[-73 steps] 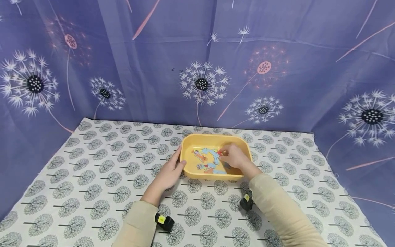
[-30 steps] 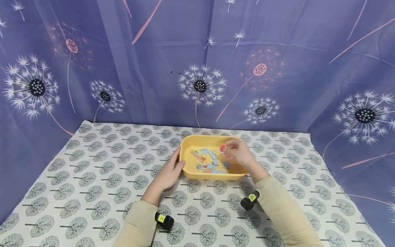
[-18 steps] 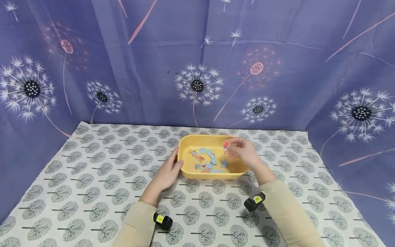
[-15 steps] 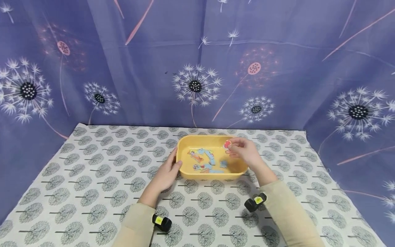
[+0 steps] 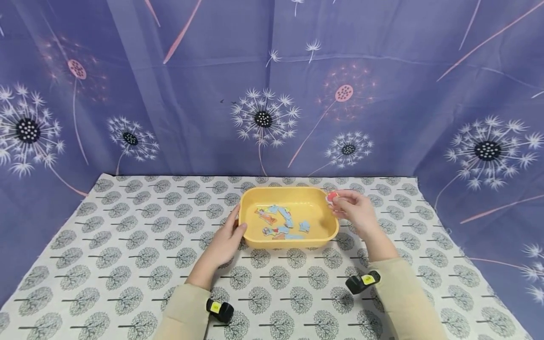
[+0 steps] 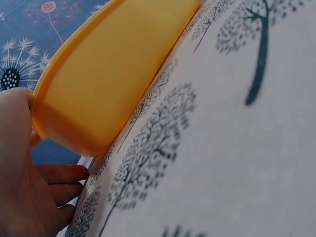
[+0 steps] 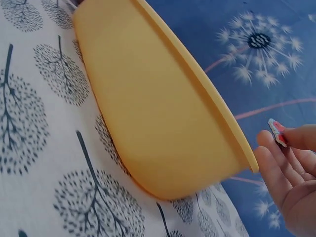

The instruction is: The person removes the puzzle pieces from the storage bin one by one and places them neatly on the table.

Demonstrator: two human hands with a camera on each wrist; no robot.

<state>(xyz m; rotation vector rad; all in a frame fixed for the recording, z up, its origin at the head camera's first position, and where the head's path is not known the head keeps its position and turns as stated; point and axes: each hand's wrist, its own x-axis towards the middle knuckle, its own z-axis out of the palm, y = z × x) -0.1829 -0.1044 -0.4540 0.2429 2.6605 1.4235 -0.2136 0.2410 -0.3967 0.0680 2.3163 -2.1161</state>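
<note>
At the far right corner of the yellow tub [image 5: 289, 244], the right hand [image 5: 358, 211] pinches a red cutout [image 5: 332, 196] between thumb and fingers. The left hand [image 5: 224, 242] grips the tub's left end. Blue and orange pieces [image 5: 287, 219] lie inside; tree-patterned cloth [image 5: 293, 295] spreads beneath.

Red/white cutout [image 5: 331, 197] pinched in R hand [image 5: 358, 213], just by far R corner of yellow tub [image 5: 285, 244].
Tub: rect. w/ rounded corners, upright, L hand [image 5: 223, 242] at its L end. Inside, flat: orange cutout [image 5: 266, 216] & lt-blue cutouts [image 5: 288, 219] mostly L/ctr; small blue cutout [image 5: 304, 226] apart, nearer R.
</note>
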